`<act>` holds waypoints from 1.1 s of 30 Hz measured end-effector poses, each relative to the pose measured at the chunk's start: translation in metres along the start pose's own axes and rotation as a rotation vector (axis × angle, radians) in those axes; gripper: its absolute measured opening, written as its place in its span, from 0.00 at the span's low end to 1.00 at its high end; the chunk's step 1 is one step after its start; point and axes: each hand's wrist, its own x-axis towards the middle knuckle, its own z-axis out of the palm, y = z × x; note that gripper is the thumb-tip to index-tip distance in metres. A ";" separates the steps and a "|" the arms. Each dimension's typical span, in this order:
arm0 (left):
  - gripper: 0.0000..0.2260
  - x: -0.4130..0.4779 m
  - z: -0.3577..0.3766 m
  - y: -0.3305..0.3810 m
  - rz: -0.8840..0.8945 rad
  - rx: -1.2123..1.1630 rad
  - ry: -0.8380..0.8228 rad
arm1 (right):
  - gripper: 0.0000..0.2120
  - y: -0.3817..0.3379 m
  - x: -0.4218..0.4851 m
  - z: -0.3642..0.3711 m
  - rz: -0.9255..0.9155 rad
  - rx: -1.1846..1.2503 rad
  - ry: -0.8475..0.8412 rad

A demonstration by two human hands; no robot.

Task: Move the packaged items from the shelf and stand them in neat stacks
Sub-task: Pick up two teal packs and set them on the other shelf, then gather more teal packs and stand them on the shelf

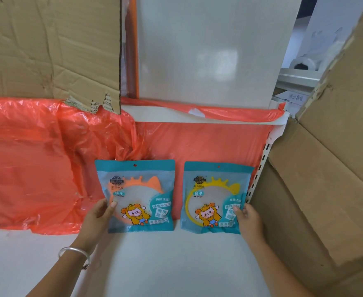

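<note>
Two teal mirror packets stand upright on the white shelf board [154,264], leaning back against red plastic sheeting. The left packet [139,189] shows an orange-rimmed mirror; my left hand [98,217] holds its lower left edge, thumb on the front. The right packet [214,194] shows a yellow-rimmed mirror; my right hand [245,219] holds its lower right edge, thumb on the front. A narrow gap separates the packets. A silver bangle sits on my left wrist.
Red plastic sheeting [37,163] covers the shelf's back and left. A torn cardboard sheet [47,43] hangs top left. Large cardboard boxes [326,168] crowd the right side beside the slotted shelf upright [259,166]. A white panel [208,50] stands above.
</note>
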 end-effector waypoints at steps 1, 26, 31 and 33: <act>0.09 0.000 0.000 0.001 0.000 -0.005 0.005 | 0.05 0.000 0.000 0.000 -0.003 -0.006 -0.003; 0.21 -0.029 -0.006 0.022 -0.047 -0.001 0.142 | 0.14 -0.008 -0.044 0.003 -0.031 -0.198 0.277; 0.21 -0.055 -0.034 0.031 -0.085 0.050 0.235 | 0.09 -0.018 -0.074 0.040 -0.251 -0.039 0.200; 0.20 -0.069 -0.057 0.038 -0.091 0.034 0.270 | 0.08 -0.038 -0.089 0.066 -0.366 -0.013 0.137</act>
